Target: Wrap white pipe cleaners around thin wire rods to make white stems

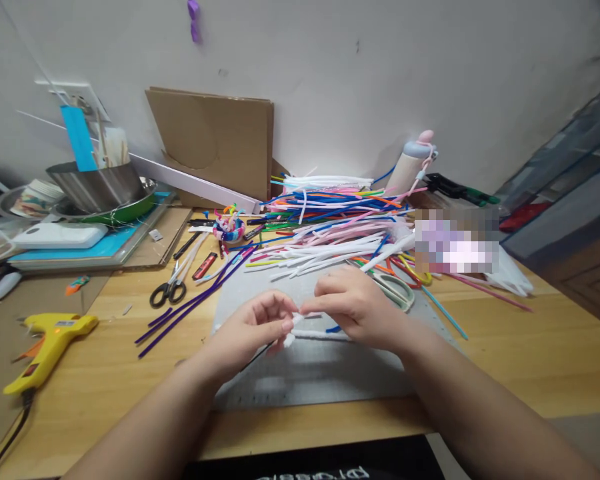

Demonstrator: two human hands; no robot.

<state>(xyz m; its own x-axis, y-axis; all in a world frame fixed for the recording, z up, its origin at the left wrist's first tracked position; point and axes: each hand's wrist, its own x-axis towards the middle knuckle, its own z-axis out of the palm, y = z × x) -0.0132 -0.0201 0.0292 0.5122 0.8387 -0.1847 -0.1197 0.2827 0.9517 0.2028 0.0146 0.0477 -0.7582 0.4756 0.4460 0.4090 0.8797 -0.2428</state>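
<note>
- White pipe cleaner [316, 333]: lying almost flat over the grey mat [310, 373], long axis running left to right, slightly above the mat's middle.
- Left end of this white pipe cleaner bent or curled near the left fingertips; exact shape too small to tell.
- Left hand [253, 330]: fingers closed in a pinch on the left end of the white pipe cleaner, thumb and forefinger pressed together around it.
- Right hand [353, 303]: closed over the stem from above, fingertips meeting those of the left hand at the same end; the rest of the stem passing under the palm toward the right.
- Both hands equally near, touching the piece; pinch point between the two hands, with the free length lying to the right, under the right hand.
- Something blue just showing under the right hand, on the mat; cannot tell what.
- Pile of coloured pipe cleaners [330, 220]: behind the mat, touching its far edge.
- Pale-handled scissors [397, 290]: at the mat's far right corner, just beside the right hand.
- Purple pipe cleaners [193, 303]: left of the mat, lying diagonally.
- Black scissors [167, 290]: left of the mat, further back.
- Yellow glue gun [47, 347]: well apart, far left of the mat.
- Cardboard sheet [215, 137]: far behind the mat, leaning on the wall.
</note>
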